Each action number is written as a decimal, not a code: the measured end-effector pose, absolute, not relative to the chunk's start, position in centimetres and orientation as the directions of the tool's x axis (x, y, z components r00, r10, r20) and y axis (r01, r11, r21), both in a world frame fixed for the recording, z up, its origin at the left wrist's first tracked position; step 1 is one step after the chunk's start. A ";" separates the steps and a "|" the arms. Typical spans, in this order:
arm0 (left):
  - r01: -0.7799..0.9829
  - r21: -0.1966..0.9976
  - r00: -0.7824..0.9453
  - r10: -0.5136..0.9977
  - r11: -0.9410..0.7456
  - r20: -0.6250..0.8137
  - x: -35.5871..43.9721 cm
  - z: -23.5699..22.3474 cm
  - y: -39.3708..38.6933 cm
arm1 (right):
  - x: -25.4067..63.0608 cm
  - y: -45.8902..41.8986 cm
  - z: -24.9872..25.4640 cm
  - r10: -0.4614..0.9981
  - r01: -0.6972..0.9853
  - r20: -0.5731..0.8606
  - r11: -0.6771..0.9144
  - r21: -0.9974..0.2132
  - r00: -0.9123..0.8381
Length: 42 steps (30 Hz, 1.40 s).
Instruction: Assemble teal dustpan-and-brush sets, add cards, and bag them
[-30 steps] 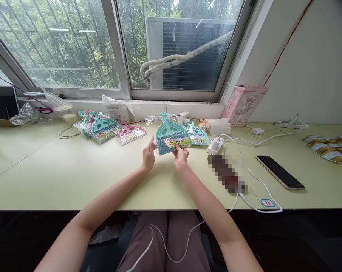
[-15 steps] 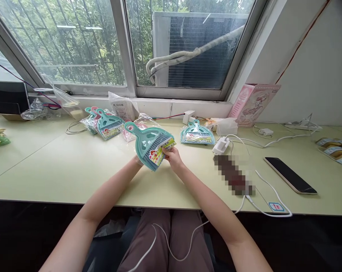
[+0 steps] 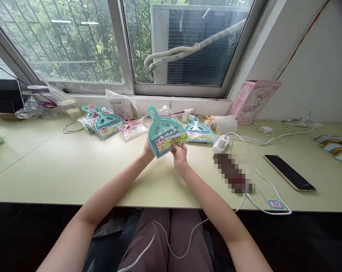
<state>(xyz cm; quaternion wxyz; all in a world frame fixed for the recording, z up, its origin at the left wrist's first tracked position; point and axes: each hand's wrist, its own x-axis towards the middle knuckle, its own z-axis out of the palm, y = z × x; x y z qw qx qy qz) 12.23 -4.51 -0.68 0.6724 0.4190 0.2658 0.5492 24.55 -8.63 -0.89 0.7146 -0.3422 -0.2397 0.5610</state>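
Note:
A packaged toy-sized dustpan and brush set (image 3: 165, 134), mint green with a colourful label and clear wrap, is held above the table between my two hands. Its handle points up and slightly left. My right hand (image 3: 180, 154) grips the lower right edge, thumb on the label. My left hand (image 3: 148, 149) is at the lower left side, its fingers mostly hidden behind the pan. Behind to the right lies another stack of green dustpan sets (image 3: 199, 131). Further left are a pink dustpan set (image 3: 133, 129) and a pile of green dustpan sets (image 3: 107, 124).
To the right are a white charger (image 3: 221, 143), a blurred-out object (image 3: 233, 173), a phone (image 3: 289, 172) and loose white cables. A pink box (image 3: 254, 102) stands against the wall. Along the window ledge sit a clear-wrapped packet (image 3: 121, 105) and plastic bags (image 3: 31, 107).
The held dustpan set has moved up and to the right with both hands. It has turned so that its handle points more upright. The pink set behind it now shows more.

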 end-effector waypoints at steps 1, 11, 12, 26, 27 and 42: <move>-0.514 0.857 0.250 0.962 0.036 0.110 12.4 -0.3 -4.7 | 24.9 -8.3 -1.1 0.941 -0.655 -0.093 0.154 -0.740 0.326; -0.157 0.940 0.095 0.943 -0.301 0.318 13.6 -1.7 -6.5 | 25.3 -7.2 -2.3 0.884 -0.670 -0.186 0.173 -0.722 0.429; -0.155 0.937 0.092 0.939 -0.314 0.330 13.6 -1.9 -6.4 | 25.3 -7.2 -2.2 0.888 -0.682 -0.201 0.157 -0.715 0.415; -0.090 0.939 0.126 0.932 -0.331 0.341 14.1 -2.5 -7.1 | 27.9 -6.5 -1.1 0.899 -0.756 -0.356 -0.044 -0.653 0.255; -0.060 0.936 0.129 0.927 -0.347 0.352 14.2 -2.6 -7.2 | 27.9 -6.5 -1.1 0.896 -0.754 -0.361 -0.048 -0.655 0.257; 0.030 0.909 0.535 0.775 -0.415 0.336 14.5 -2.9 -8.6 | 30.3 -5.1 -0.9 0.837 -0.756 -0.274 0.226 -0.614 0.473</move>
